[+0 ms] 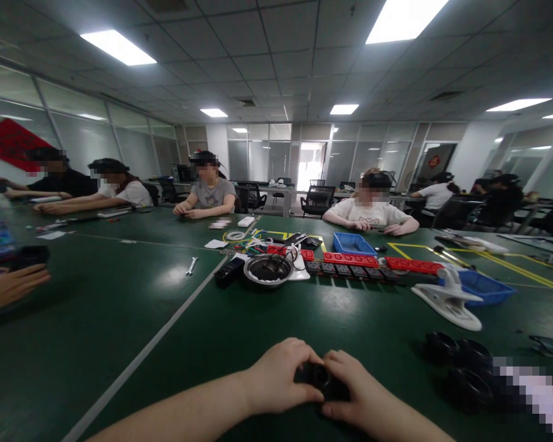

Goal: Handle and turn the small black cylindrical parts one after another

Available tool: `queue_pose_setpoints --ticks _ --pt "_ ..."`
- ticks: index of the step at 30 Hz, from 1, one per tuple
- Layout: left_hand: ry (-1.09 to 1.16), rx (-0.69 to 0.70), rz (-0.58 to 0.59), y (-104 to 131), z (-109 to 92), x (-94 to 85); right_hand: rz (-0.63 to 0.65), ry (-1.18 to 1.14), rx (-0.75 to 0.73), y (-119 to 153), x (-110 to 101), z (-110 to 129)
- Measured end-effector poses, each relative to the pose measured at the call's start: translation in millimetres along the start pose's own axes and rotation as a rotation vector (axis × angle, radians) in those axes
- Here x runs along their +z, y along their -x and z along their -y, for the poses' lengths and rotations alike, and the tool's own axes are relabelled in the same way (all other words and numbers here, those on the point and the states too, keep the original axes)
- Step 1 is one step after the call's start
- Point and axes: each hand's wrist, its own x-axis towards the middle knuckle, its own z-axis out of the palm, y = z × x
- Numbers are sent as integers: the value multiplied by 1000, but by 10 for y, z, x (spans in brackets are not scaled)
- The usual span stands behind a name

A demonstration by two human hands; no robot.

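Observation:
My left hand (288,376) and my right hand (357,393) meet low in the middle of the view, just above the green table (203,344). Between them they grip a black part with a round opening (321,374); its exact kind does not show. The left thumb and fingers curl round its left side, the right ones round its right side. Much of the part is covered by my fingers. Off to the right sit several black round hollow parts (470,383), apart from my hands.
Farther up the table lie a metal bowl (268,282) with cables, red strips (350,260), a blue tray (354,244), another blue tray (493,288), a white stand (447,301) and a wrench (192,266). Another person's hand (16,285) is at the left edge. Several people sit around.

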Motion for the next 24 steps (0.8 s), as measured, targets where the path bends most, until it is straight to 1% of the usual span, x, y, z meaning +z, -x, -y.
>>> queue_pose_setpoints --ticks 2,3,6,10,13,15,18,20,22,24 --pt "28 45 32 -9 28 -25 77 -75 -35 -9 -66 -39" --pt "31 54 33 -10 34 -27 89 -90 -46 -16 -81 -58" --pt "28 38 6 2 21 2 53 -58 -41 -36 -65 -113" --pt "36 -35 -45 31 -15 74 8 14 -35 -52 -4 -161" --pt "29 -84 -49 41 -34 111 -1 79 -52 -53 31 -144" --pt "12 -125 -60 45 -55 126 -40 150 -37 -45 72 -96" --pt "-43 -190 -126 52 -105 140 -172 275 63 -26 163 5" --pt "-77 -201 -152 56 -137 137 -237 321 121 -14 206 55" --pt "-96 -188 -140 53 -149 114 -224 288 111 -8 205 67" --pt "-86 -160 -100 41 -131 71 -151 176 53 -8 155 39"
